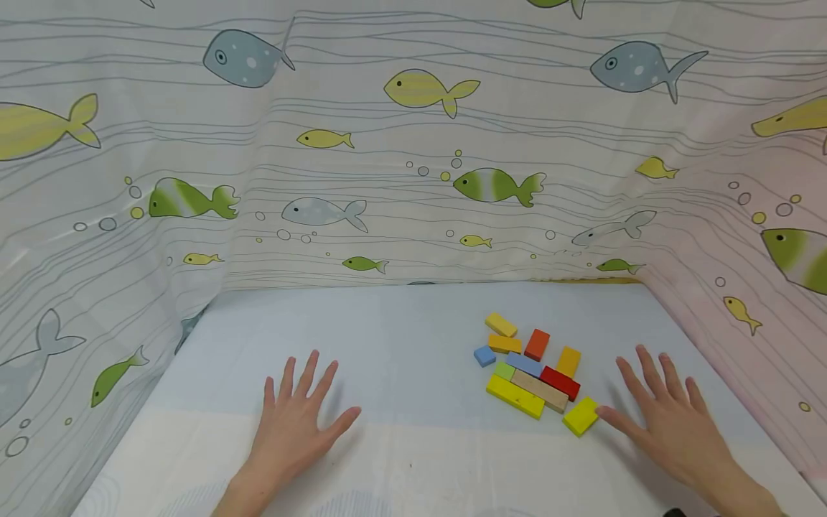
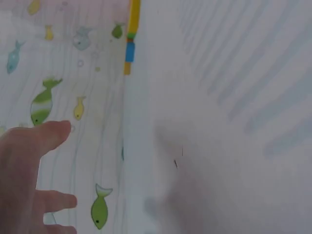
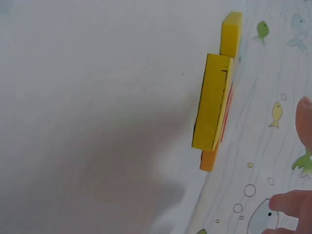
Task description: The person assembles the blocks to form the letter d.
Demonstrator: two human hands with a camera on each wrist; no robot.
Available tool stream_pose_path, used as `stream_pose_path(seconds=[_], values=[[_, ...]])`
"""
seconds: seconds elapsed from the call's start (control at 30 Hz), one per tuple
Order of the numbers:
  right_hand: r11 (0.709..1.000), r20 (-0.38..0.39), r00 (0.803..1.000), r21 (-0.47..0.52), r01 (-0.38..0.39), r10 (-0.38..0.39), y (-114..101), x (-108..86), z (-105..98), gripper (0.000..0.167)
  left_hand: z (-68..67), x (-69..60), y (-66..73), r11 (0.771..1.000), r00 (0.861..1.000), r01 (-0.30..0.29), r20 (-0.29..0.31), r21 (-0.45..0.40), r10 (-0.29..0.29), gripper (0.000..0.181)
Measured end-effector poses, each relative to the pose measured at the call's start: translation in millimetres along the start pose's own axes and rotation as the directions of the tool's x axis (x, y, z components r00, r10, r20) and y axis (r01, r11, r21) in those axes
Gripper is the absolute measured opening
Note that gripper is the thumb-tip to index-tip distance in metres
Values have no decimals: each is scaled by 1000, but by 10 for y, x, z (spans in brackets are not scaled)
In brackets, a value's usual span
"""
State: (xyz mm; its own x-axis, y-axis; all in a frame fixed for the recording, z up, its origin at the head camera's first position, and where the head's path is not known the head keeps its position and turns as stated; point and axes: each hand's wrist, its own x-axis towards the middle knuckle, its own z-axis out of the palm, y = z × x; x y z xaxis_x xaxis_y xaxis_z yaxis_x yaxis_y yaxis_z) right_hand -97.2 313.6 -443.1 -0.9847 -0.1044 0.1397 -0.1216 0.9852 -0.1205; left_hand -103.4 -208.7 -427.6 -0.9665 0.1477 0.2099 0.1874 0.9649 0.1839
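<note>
My left hand (image 1: pixel 287 429) is spread over the left half of the table, holding nothing. On the right, my right hand (image 1: pixel 675 429) is spread likewise, its thumb tip close beside a short yellow block (image 1: pixel 581 416); whether they touch I cannot tell. To its left lies a loose cluster of painted wooden blocks. A long yellow block (image 1: pixel 515 396) is at the front, against a plain wood block (image 1: pixel 539 390). Behind are a red block (image 1: pixel 559 383), a blue block (image 1: pixel 524 364) and a small green one (image 1: pixel 504 370). Several orange, red and yellow blocks lie farther back.
The table (image 1: pixel 400 345) has a pale cloth with faint blue patterns. Around its back and sides hangs a fish-print curtain (image 1: pixel 388 165). A small blue block (image 1: pixel 484 355) lies at the cluster's left edge.
</note>
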Motion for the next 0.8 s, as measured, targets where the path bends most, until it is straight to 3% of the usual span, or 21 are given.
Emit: stream_pose_path(seconds=[0.3,0.5,0.8], values=[[999,57,998,51,2,-5,-115,73,-33,99,125,55,279,997,998,-58,0,-53,58,79],[998,86,996,60,-11,6,-162,116,-30,101,231,102,480,990,996,-77,45,-118,82,79],[998,85,996,64,-5,-1,-255,190,-31,101,366,186,763,970,988,-124,67,-209,141,78]])
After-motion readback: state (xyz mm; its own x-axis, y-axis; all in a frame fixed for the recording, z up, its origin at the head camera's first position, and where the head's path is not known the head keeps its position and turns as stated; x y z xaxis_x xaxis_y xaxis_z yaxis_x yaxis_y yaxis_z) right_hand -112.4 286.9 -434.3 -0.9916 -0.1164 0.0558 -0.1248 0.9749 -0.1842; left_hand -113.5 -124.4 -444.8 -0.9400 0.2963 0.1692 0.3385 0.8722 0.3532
